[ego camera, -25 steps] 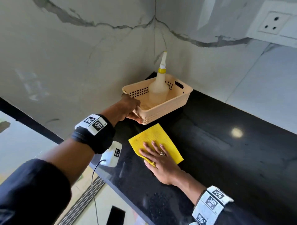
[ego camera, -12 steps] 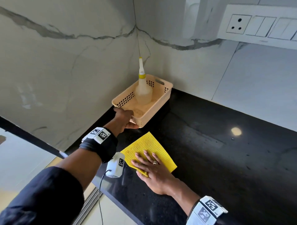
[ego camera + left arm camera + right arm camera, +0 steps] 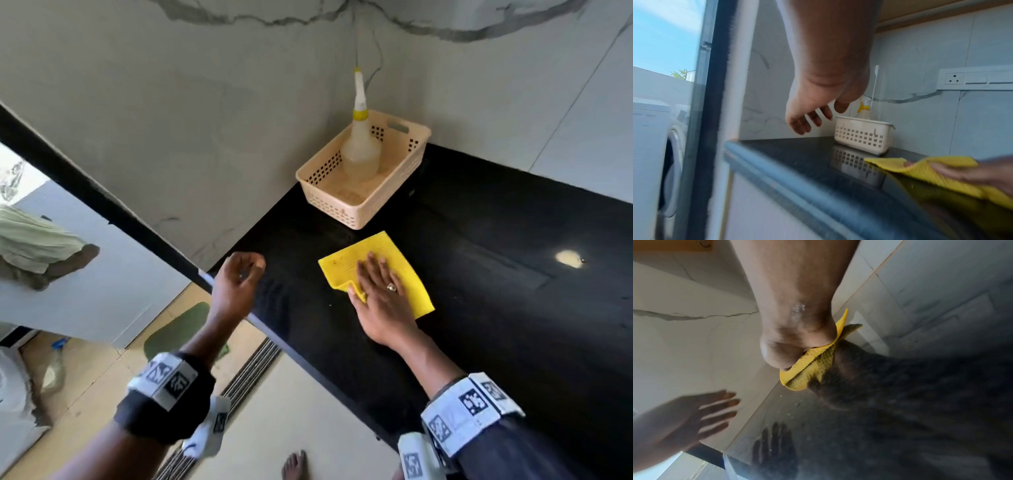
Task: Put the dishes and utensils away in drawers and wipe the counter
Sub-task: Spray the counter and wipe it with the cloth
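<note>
The right hand pressed flat, fingers straight, on a waffle-textured yellow cloth on the glossy black counter, while the left hand hung loose and empty over its front edge, the perforated beige basket with its conical bottle in the back corner.

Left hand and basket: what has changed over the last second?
The left hand let go of the basket after pushing it back into the corner, and now hangs free near the counter edge. The right hand stays pressed flat on the yellow cloth; the bottle stays in the basket.
</note>
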A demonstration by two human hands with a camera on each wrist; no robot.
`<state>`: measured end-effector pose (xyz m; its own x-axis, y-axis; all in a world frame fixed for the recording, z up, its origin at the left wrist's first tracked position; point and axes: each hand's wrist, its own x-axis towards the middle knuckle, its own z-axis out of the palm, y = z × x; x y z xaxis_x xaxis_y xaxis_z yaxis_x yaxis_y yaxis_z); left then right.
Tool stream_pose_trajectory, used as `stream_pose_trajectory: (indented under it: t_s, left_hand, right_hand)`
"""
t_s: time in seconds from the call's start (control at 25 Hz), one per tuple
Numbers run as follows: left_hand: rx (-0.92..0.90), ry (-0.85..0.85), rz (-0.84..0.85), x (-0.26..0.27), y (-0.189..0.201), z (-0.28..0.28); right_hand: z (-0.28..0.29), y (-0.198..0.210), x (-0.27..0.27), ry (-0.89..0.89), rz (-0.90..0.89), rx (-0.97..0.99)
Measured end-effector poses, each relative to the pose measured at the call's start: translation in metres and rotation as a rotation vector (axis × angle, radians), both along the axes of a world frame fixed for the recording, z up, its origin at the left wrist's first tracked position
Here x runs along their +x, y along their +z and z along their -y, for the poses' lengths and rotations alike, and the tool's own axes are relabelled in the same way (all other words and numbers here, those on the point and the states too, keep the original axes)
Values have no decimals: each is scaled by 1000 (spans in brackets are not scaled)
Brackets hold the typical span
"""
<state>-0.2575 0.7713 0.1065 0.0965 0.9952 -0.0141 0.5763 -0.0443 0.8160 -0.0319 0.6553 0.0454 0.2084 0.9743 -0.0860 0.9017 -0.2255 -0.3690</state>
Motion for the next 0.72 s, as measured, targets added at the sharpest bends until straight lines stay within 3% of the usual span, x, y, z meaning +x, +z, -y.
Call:
stream_pose_trajectory:
  t_s: [0.16,0.24,0.36,0.4,0.52,0.56,0.64,0.72]
  left_hand:
    - [131,-99,-110,-65,-35,21]
    - [130,-118,-58,-94,-51,21]
    - [123,-114,81,-130,-55,11]
    - [102,-92,134,-143,-55,6]
    - [45,-22,245,-180,-49,-7]
    - [18,-23,269,-194,-47,-12]
    - [-43,-79,260,-180,-47,-11]
    - [-33,-131,287,-178,-47,-14]
  right_hand:
    - [-24,-13,-43,-268,111,83]
    - [-37,-6,-97,-413,30,70]
    - [-58,0,-194,-437,-149,237]
    - [-64,10,-224,-459,-351,256]
    - [-74,49,-266,-611,-1424,147]
    - [-78,63,-266,-724,-1602,151]
    - [-77,74,-218,-1035,-1563,367]
    - [-88,98,-168,-1204,-1340,806]
